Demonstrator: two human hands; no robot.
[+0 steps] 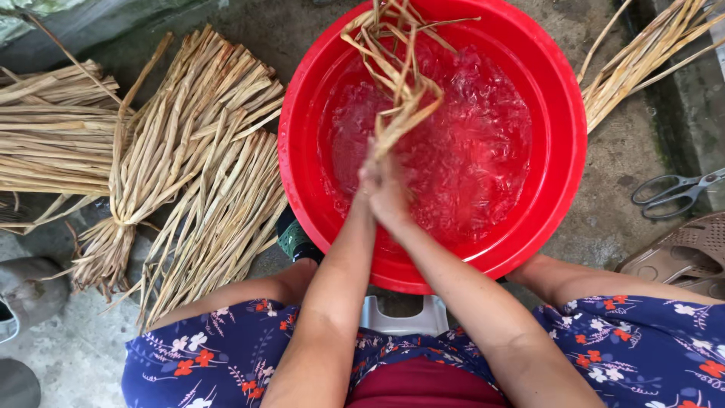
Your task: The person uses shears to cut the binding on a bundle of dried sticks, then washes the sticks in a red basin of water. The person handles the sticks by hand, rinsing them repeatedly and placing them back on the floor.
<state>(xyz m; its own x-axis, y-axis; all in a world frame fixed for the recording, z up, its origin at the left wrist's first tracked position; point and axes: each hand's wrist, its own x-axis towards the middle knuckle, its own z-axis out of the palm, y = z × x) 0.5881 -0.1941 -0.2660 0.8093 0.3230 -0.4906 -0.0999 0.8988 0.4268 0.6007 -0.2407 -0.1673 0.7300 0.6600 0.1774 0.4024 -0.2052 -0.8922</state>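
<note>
A big red basin (555, 174) holds rippling water in front of me. Both my hands meet over its near side. My left hand (368, 181) and my right hand (393, 200) are closed together around the lower end of a bunch of dried straw strips (400, 83). The strips rise out of my grip and fan toward the far rim of the basin, several of them bent and twisted. The fingers overlap, so I cannot separate where each hand grips.
Tied bundles of dried straw (189, 166) lie on the concrete floor at left, with more straw (642, 57) at upper right. Scissors (676, 193) and a brown plastic sandal (687, 257) sit at right. A white stool edge (400, 321) shows between my knees.
</note>
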